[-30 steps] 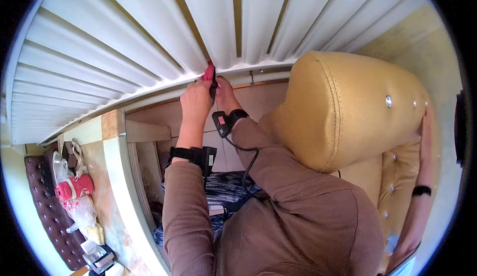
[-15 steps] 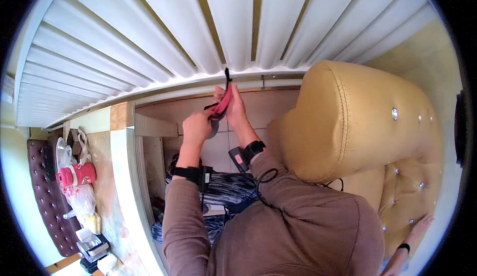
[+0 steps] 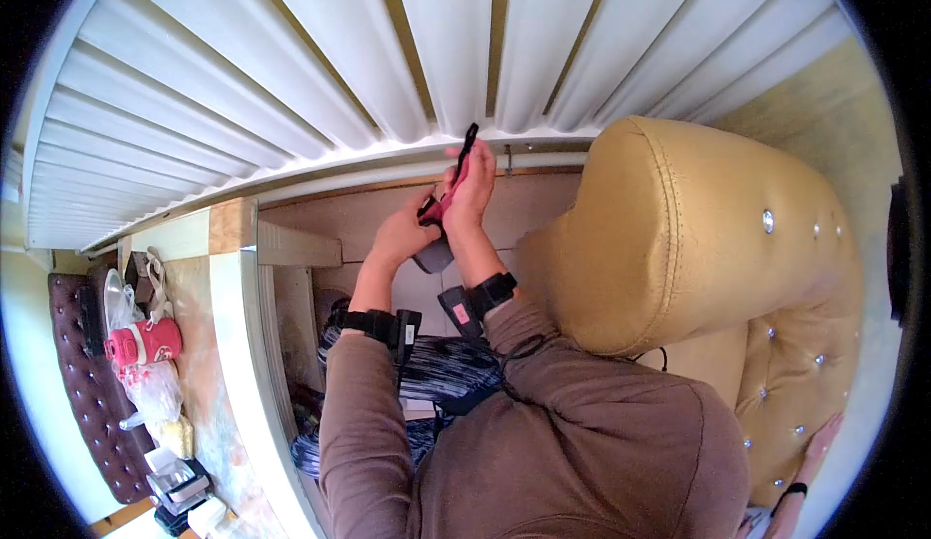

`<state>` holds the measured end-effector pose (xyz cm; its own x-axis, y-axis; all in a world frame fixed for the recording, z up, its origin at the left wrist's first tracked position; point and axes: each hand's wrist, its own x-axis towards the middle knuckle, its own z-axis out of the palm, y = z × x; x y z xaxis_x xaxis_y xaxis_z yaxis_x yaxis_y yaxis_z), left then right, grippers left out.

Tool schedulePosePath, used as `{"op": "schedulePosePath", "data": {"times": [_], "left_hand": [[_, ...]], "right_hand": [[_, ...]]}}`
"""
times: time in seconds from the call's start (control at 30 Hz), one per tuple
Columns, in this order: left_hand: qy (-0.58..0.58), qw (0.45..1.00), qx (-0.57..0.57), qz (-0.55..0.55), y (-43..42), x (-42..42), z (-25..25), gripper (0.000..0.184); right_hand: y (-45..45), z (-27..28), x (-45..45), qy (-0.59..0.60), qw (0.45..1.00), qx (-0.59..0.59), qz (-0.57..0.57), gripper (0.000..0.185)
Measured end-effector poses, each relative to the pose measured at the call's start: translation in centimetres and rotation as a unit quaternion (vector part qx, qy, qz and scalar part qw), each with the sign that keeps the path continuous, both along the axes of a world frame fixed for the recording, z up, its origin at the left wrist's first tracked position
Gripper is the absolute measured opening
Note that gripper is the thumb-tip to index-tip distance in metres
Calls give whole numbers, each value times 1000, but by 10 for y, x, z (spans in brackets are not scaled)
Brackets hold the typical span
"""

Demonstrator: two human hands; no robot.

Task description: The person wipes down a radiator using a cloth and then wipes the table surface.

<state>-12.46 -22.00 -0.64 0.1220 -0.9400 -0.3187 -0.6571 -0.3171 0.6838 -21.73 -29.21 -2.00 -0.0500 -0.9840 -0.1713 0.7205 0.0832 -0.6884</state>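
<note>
Both hands hold a soft pink item with black edging and a grey rounded part (image 3: 433,256); its exact kind I cannot make out. My left hand (image 3: 396,234) grips its lower end, with the fingers closed at the black edge. My right hand (image 3: 471,195) is around the upper part, and a narrow black end sticks up past its fingertips. The palms partly hide the item. It is held in the air, below the edge of the white ribbed radiator (image 3: 461,45).
A gold padded armchair (image 3: 621,238) stands at my right; another person's hand (image 3: 824,434) rests by its backrest. On my left is a table (image 3: 199,345) bearing a red and white jug (image 3: 145,342), plastic bags (image 3: 155,389) and containers. White floor tiles (image 3: 378,282) lie below.
The hands have come closer together and shifted slightly right. The pink item is more covered by the hands, and more of its grey part shows below.
</note>
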Motion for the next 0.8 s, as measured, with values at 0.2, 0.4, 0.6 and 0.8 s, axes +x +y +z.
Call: {"op": "schedulePosePath", "data": {"times": [0.2,0.4,0.6,0.8], "left_hand": [[-94,996,5,-1,-19,-11,29,43],[-89,994,-52,33,-22,-20,34,38],[-39,990,-118,62,-35,-22,29,29],[-76,969,-186,140,-49,-40,45,25]], "right_hand": [[-24,1,-14,-62,987,134,-58,21],[-42,-4,-26,-41,988,148,-9,22],[-52,-21,-29,9,993,111,-41,28],[-40,-32,-33,-80,979,121,-144,27]]}}
